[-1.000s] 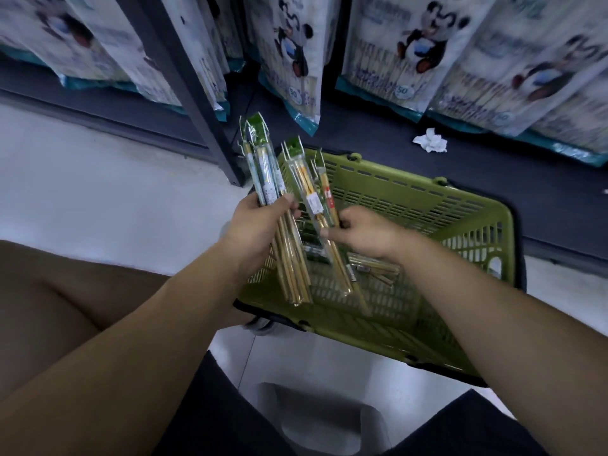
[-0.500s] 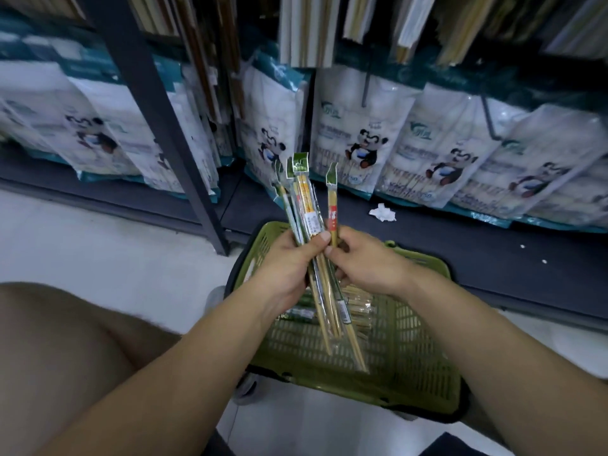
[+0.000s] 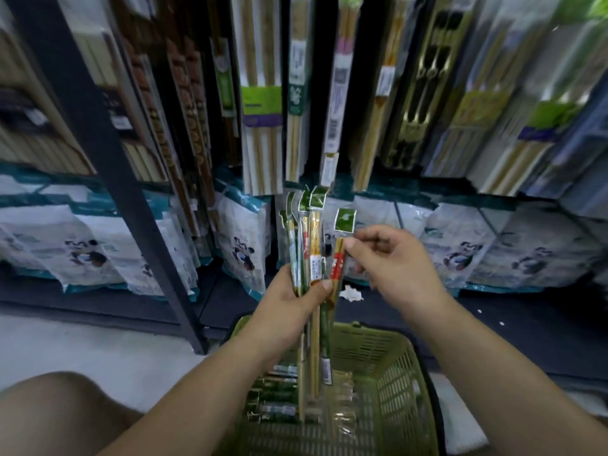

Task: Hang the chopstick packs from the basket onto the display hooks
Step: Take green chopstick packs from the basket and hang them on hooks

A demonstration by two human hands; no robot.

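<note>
Since half a second ago both hands have risen out of the basket toward the rack, and the right hand has slid from the packs' middle up to the top of one.

Head view: the left hand (image 3: 291,302) grips a bundle (image 3: 307,245) of chopstick packs around its middle, fingers wrapped and thumb pressed across the front. The bundle's long axis is close to upright, with the green headers on top. The right hand (image 3: 399,264) pinches a single pack (image 3: 339,261) between thumb and forefinger just under its header, its other fingers loosely curled. This pack leans slightly right, fanned away from the bundle at the top. Its lower end runs down beside the left thumb, and I cannot tell whether the left hand has let it go.

Hanging packs (image 3: 261,126) on the rack are above and beyond the held headers, so the coming move is probably up and forward with the right hand, which is the nearer one. The hooks themselves are lost in blur.

More packs (image 3: 279,399) lie in the basket (image 3: 404,363) directly below the hands, so much of the job remains.
</note>
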